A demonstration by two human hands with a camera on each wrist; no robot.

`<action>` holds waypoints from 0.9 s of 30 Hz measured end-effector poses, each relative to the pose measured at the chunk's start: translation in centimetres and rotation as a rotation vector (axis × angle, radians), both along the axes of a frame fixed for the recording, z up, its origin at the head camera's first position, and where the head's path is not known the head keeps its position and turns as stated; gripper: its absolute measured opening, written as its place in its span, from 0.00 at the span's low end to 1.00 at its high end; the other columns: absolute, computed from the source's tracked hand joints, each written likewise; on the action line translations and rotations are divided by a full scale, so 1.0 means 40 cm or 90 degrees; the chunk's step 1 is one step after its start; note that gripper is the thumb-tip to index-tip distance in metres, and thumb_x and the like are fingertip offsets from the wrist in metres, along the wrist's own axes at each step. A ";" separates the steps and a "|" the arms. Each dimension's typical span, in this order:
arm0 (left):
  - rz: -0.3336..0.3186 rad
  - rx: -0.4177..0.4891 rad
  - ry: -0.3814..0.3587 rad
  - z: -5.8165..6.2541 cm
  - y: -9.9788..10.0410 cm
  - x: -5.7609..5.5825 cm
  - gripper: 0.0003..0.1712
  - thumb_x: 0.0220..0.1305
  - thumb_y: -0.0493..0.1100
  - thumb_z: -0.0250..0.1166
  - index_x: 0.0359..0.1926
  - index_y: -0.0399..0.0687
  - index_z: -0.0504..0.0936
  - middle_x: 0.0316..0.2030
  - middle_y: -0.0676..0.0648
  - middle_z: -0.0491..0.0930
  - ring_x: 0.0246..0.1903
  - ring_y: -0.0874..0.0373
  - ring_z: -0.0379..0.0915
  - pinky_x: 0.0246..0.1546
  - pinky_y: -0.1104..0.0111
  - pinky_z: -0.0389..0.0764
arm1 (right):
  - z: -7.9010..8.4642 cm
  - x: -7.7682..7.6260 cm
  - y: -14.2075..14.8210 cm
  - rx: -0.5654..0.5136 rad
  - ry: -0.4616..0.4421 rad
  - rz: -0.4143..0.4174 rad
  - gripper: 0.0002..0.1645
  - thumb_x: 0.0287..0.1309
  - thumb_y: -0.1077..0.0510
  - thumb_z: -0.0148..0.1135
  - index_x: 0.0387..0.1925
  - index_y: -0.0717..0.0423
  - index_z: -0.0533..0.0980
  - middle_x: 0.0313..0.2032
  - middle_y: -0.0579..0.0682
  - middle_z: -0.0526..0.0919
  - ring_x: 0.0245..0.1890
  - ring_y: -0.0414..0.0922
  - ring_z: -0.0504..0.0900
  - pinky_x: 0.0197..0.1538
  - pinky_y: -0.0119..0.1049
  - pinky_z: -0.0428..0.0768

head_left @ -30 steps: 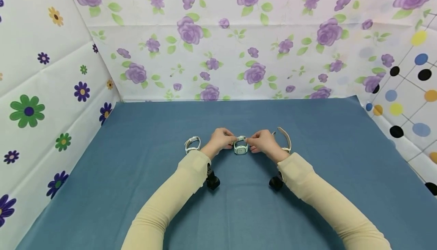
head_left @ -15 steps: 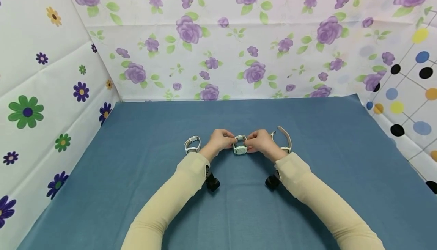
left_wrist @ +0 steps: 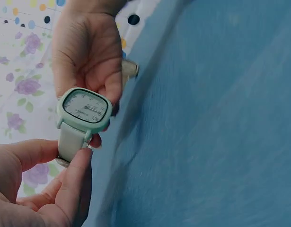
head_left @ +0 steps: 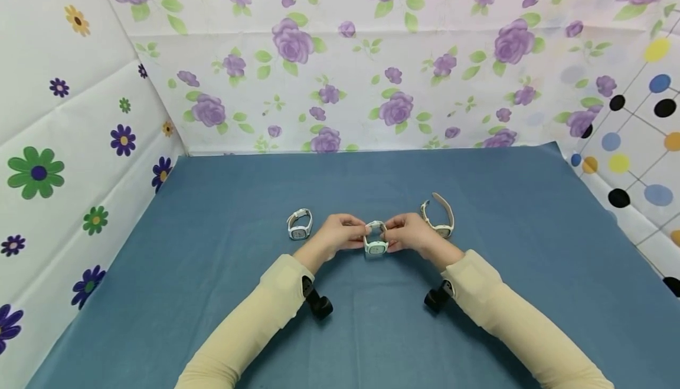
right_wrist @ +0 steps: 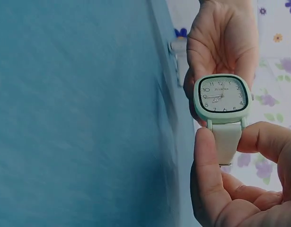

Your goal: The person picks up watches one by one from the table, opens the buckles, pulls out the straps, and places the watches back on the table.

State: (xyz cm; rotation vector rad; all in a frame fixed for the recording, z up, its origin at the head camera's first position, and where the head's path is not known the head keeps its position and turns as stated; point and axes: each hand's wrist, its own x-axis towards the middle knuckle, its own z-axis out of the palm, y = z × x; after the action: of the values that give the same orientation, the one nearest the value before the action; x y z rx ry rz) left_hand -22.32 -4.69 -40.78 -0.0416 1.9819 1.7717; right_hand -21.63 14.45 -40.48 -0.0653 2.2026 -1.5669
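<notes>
A mint-green wristwatch (head_left: 376,248) with a rounded-square dial and a pale strap hangs between the two hands, its strap bent into a loop. My left hand (head_left: 340,234) pinches the strap from the left between thumb and fingers. On the other side, my right hand (head_left: 414,235) pinches it too. Close up in the right wrist view, the watch face (right_wrist: 223,96) shows numerals and hands, and the thumb and a finger grip the strap (right_wrist: 227,142) just under the case. The left wrist view shows fingers of the left hand (left_wrist: 41,189) on the strap (left_wrist: 71,142).
A white watch (head_left: 300,233) with its strap looped stands left of the left hand. Behind the right wrist is a beige watch (head_left: 444,231), its strap unfastened and one end raised. A blue cloth (head_left: 372,330) covers the table, with patterned sheets (head_left: 345,64) around it.
Both hands have moved toward the person, bringing the mint-green watch with them. The white and beige watches keep their places and show more fully now.
</notes>
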 end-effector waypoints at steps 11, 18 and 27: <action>-0.060 0.071 -0.035 -0.010 -0.020 0.074 0.14 0.63 0.34 0.62 0.48 0.30 0.77 0.34 0.46 0.79 0.33 0.61 0.79 0.46 0.62 0.84 | -0.001 0.084 0.012 -0.044 -0.007 0.055 0.23 0.66 0.55 0.55 0.50 0.73 0.74 0.30 0.54 0.79 0.25 0.40 0.80 0.36 0.38 0.86; -0.121 0.089 -0.041 -0.023 -0.017 0.105 0.12 0.63 0.34 0.62 0.46 0.31 0.78 0.33 0.47 0.79 0.32 0.60 0.79 0.46 0.61 0.84 | -0.014 0.119 0.020 -0.061 -0.029 0.073 0.23 0.68 0.52 0.53 0.51 0.70 0.75 0.29 0.53 0.79 0.20 0.39 0.79 0.31 0.38 0.86; -0.119 0.098 -0.037 -0.041 -0.026 0.135 0.13 0.63 0.35 0.62 0.47 0.31 0.78 0.34 0.46 0.80 0.33 0.60 0.79 0.46 0.60 0.84 | -0.029 0.140 0.015 -0.083 -0.049 0.072 0.21 0.67 0.53 0.55 0.48 0.69 0.76 0.28 0.51 0.80 0.19 0.38 0.78 0.28 0.35 0.85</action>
State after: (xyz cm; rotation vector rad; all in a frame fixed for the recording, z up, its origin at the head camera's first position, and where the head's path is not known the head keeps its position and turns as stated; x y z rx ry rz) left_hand -16.92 -5.72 -42.42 0.1370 1.7438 1.7736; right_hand -16.03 15.05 -41.65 -0.1620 2.0011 -1.6205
